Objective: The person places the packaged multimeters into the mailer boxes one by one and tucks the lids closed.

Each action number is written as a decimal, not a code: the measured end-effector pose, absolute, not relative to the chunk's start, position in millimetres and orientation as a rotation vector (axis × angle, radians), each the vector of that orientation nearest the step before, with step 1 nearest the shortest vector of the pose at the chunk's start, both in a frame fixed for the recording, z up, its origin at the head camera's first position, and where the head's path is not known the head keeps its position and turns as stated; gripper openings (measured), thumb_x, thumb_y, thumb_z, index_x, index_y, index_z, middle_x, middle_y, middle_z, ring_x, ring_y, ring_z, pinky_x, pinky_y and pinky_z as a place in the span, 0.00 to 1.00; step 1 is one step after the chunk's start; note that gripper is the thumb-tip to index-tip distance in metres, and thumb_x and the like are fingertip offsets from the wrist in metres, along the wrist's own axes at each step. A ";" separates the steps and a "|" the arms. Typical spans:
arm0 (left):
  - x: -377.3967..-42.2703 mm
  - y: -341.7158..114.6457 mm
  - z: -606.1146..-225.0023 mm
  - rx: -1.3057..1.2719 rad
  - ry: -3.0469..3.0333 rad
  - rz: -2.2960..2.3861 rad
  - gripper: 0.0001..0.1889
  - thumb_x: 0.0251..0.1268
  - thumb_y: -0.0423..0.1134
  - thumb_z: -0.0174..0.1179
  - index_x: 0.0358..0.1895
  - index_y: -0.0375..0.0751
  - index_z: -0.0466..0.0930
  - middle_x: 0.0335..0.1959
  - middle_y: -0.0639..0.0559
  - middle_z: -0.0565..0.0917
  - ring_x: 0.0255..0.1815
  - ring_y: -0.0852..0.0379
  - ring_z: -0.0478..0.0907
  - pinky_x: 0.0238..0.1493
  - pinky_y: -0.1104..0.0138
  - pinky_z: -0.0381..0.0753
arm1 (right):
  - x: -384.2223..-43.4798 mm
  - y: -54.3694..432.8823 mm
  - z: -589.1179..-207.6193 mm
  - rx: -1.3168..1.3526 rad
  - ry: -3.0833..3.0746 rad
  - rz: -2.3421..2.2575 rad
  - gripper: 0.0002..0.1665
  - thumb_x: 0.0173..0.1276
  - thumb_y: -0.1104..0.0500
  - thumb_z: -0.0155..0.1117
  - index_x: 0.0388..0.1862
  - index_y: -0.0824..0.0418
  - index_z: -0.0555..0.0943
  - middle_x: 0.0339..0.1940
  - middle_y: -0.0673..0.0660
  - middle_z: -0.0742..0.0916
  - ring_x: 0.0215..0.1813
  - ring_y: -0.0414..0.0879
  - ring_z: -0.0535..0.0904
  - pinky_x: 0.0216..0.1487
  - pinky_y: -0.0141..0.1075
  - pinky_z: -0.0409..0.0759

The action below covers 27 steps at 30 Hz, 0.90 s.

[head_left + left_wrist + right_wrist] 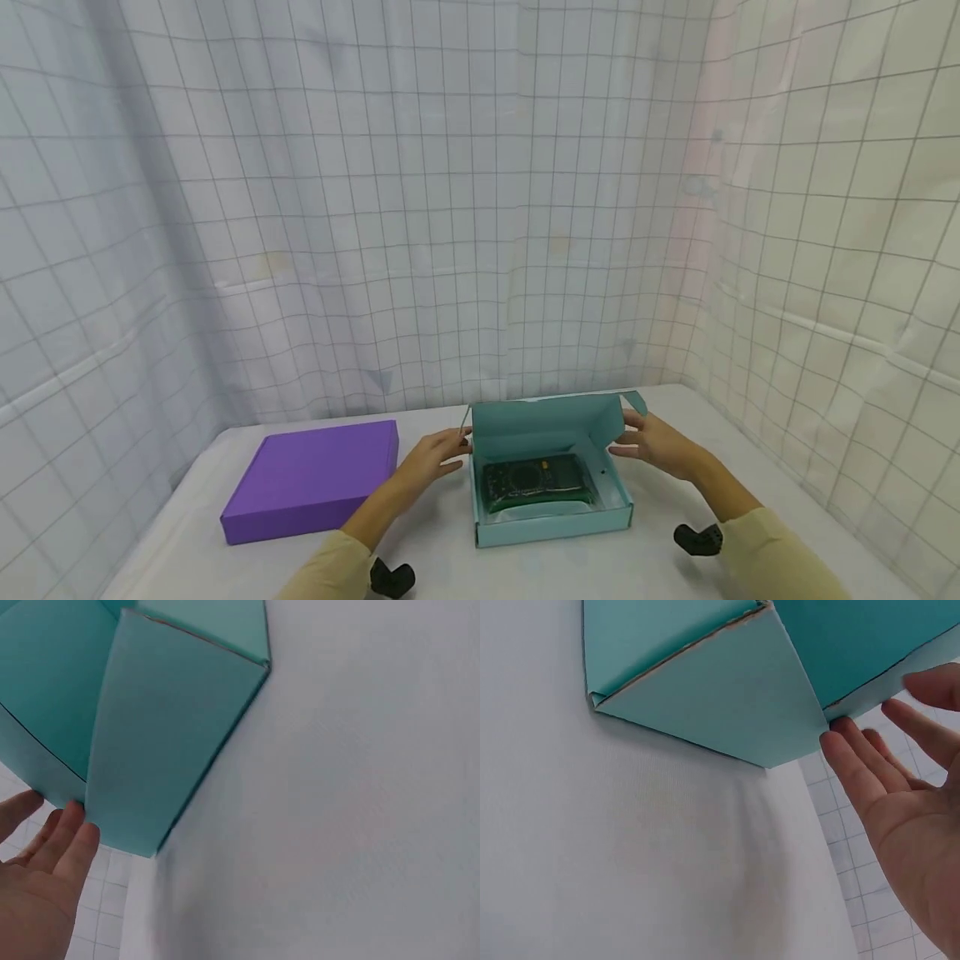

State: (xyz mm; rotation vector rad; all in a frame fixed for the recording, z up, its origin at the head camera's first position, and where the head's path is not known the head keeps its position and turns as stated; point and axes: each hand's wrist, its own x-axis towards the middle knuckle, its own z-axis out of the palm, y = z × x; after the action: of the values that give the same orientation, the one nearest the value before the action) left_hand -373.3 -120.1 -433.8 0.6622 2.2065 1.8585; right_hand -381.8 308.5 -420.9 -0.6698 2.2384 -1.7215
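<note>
A teal cardboard box (555, 528) stands on the white table with its lid (543, 429) raised at the back. Inside lies a dark device (536, 481) with a round dial and a green edge, apparently in clear wrapping; it resembles a multimeter. My left hand (433, 457) is at the box's left rear corner, its extended fingers (77, 851) touching the lid's side. On the opposite side, my right hand (656, 444) has its fingers (855, 772) extended against the lid at the right rear corner. Part of its fingertips is hidden behind the lid flap (634, 402) in the head view.
A closed purple box (322, 471) lies to the left of the teal box, close to my left forearm. Dark wrist-mounted devices (392, 578) sit near both sleeves. Gridded white curtains (450, 208) surround the back and sides of the table.
</note>
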 end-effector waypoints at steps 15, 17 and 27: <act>-352.5 -120.7 -406.1 0.601 2.069 1.806 0.48 0.79 0.69 0.43 0.77 0.23 0.58 0.76 0.29 0.63 0.76 0.34 0.62 0.75 0.48 0.60 | -355.8 311.6 -377.7 -0.607 2.034 -1.725 0.51 0.84 0.33 0.31 0.79 0.77 0.46 0.69 0.71 0.74 0.67 0.60 0.77 0.69 0.55 0.72; -351.6 -119.7 -406.2 0.609 2.082 1.787 0.45 0.80 0.66 0.44 0.77 0.23 0.60 0.76 0.30 0.64 0.76 0.34 0.62 0.76 0.47 0.59 | -355.2 311.6 -377.2 -0.667 2.047 -1.681 0.44 0.86 0.37 0.35 0.74 0.77 0.58 0.64 0.67 0.78 0.65 0.58 0.78 0.71 0.56 0.69; -348.3 -122.9 -409.9 0.644 2.085 1.775 0.39 0.82 0.55 0.51 0.74 0.21 0.61 0.74 0.32 0.67 0.77 0.33 0.60 0.74 0.44 0.61 | -364.4 317.6 -388.2 -0.869 2.030 -1.536 0.37 0.87 0.46 0.38 0.77 0.76 0.64 0.73 0.63 0.75 0.72 0.49 0.71 0.73 0.46 0.67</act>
State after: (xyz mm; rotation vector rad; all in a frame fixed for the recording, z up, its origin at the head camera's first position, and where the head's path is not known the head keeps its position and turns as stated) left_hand -348.3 -122.9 -409.9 0.6438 2.0849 1.7746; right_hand -364.4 317.6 -388.2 -0.8689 2.0296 -1.5360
